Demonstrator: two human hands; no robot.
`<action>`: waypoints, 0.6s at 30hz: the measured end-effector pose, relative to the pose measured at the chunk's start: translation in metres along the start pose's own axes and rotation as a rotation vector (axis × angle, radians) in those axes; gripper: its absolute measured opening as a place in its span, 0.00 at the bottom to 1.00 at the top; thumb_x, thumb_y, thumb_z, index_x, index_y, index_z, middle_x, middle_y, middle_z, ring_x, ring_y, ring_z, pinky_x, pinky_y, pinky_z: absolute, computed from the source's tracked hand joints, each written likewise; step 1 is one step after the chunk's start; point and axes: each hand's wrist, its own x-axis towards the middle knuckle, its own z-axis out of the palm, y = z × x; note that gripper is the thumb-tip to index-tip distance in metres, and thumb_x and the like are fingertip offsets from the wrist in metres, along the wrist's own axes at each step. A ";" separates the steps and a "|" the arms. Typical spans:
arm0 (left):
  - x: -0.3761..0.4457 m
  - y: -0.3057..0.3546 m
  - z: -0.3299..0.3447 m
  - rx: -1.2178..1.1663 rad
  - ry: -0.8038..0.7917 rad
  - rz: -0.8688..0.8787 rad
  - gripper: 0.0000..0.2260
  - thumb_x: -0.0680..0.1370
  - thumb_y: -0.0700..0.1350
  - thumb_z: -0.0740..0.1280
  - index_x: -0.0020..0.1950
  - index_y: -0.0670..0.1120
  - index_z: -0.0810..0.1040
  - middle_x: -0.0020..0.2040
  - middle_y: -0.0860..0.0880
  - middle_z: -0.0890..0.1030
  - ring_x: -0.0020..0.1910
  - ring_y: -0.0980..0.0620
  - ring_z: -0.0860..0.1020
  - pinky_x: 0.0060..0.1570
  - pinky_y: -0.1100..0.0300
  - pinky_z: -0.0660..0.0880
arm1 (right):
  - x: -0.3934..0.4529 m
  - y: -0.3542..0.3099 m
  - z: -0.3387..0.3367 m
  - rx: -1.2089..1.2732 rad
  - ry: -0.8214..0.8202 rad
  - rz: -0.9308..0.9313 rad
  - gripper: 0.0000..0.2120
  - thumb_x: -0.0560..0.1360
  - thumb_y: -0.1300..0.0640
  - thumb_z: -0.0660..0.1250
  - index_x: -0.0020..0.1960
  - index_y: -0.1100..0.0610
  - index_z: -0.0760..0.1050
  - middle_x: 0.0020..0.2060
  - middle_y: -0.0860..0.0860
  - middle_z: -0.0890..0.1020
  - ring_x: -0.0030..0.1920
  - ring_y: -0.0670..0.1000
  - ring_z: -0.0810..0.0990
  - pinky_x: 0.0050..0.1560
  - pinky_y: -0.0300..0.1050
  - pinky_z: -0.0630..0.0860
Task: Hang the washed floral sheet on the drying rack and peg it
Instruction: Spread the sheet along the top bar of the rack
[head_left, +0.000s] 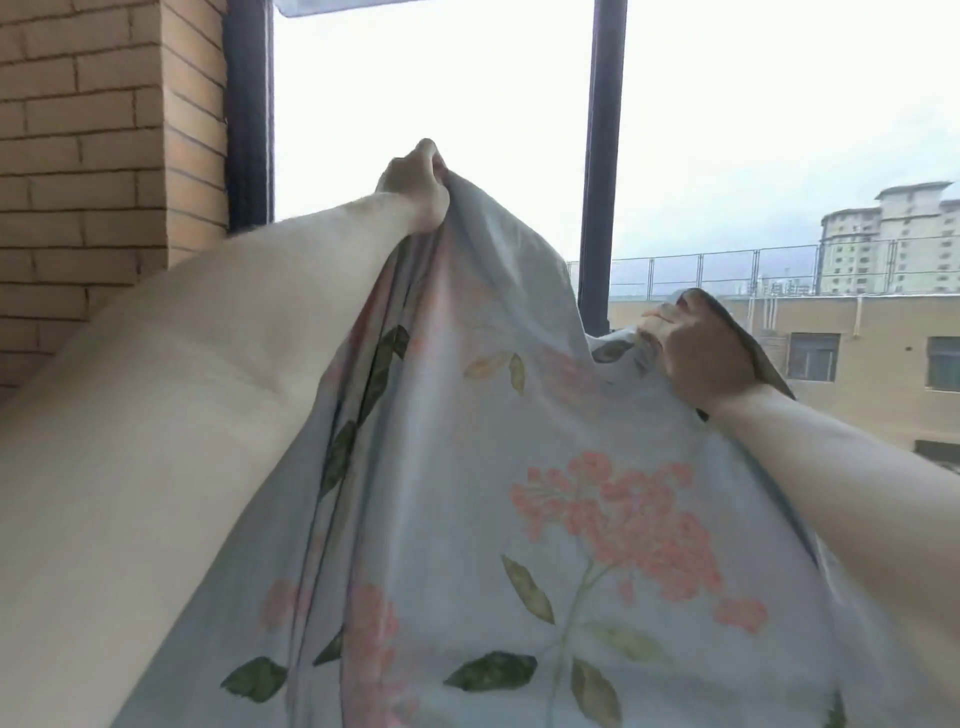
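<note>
Head view showed both arms stretched forward and up, with the floral sheet (519, 467) held between them in front of a tall window. The left hand (415, 192) was raised higher, its grip clamped on a bunched part of the sheet's upper edge, the fingers curled over the cloth so that it fell away from the fist in long folds down the left forearm. The right hand (701, 358) sat lower and off to the right, its grip also closed on the sheet, fingers wrapped round a gathered fold with a flap of fabric standing up behind the knuckles. Between the two hands the top edge sagged in a dip. The sheet was pale grey-blue, printed with coral flower clusters and green and yellowish leaves, and it filled the lower middle of the picture, hanging towards the person.

A brick wall (93, 156) stood at the left, just beside a dark window frame (249, 114). A second dark upright post (602, 156) divided the glass. At the top edge a strip of pale cloth (332, 6) showed; what carried it could not be told. Outside lay a bright sky, a rooftop railing (727, 270), a tan building (857, 343) with windows, and tall apartment blocks (893, 234) beyond.
</note>
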 end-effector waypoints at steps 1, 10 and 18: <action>-0.003 -0.007 0.011 0.004 -0.030 -0.013 0.11 0.82 0.43 0.54 0.61 0.47 0.73 0.55 0.47 0.78 0.54 0.45 0.76 0.51 0.54 0.72 | -0.008 -0.006 0.009 0.002 -0.013 0.012 0.09 0.72 0.70 0.69 0.45 0.57 0.81 0.44 0.51 0.82 0.47 0.51 0.65 0.51 0.44 0.65; -0.068 -0.073 0.102 0.093 -0.340 -0.123 0.10 0.84 0.42 0.56 0.63 0.46 0.74 0.58 0.44 0.77 0.54 0.44 0.75 0.55 0.51 0.73 | -0.100 -0.059 0.047 0.023 -0.412 0.135 0.10 0.77 0.63 0.67 0.41 0.51 0.81 0.43 0.49 0.84 0.51 0.55 0.74 0.54 0.46 0.71; -0.142 -0.114 0.159 0.183 -0.554 -0.164 0.13 0.85 0.45 0.58 0.66 0.45 0.75 0.65 0.41 0.79 0.63 0.39 0.77 0.60 0.51 0.73 | -0.119 -0.077 0.048 0.036 -0.760 0.210 0.13 0.82 0.59 0.59 0.48 0.52 0.82 0.50 0.51 0.85 0.54 0.57 0.80 0.55 0.48 0.75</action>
